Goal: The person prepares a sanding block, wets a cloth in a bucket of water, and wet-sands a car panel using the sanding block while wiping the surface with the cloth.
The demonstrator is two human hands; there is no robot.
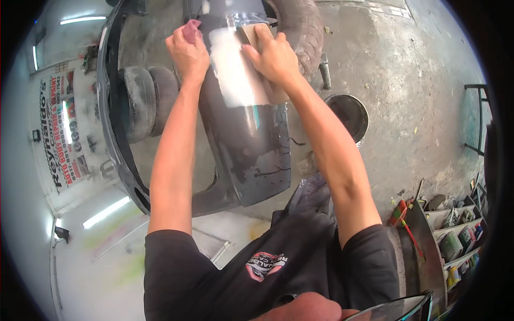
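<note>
In front of me lies a dark grey, glossy car bumper (249,139), with a whitish patch (227,69) on its upper face. My right hand (276,58) is closed on a tan sanding block (248,36) and rests at the patch's right edge. The block's underside is hidden. My left hand (190,58) is at the bumper's left edge, beside the patch, its fingers wrapped round a crumpled pink cloth (191,31). Wet-looking streaks show on the bumper's near part.
A tyre (306,37) lies under the bumper's far right side, and more tyres (142,99) stand at left inside its curve. Right of my forearm is a dark round bucket (350,115). Shelves (436,219) with bottles and tools stand at lower right.
</note>
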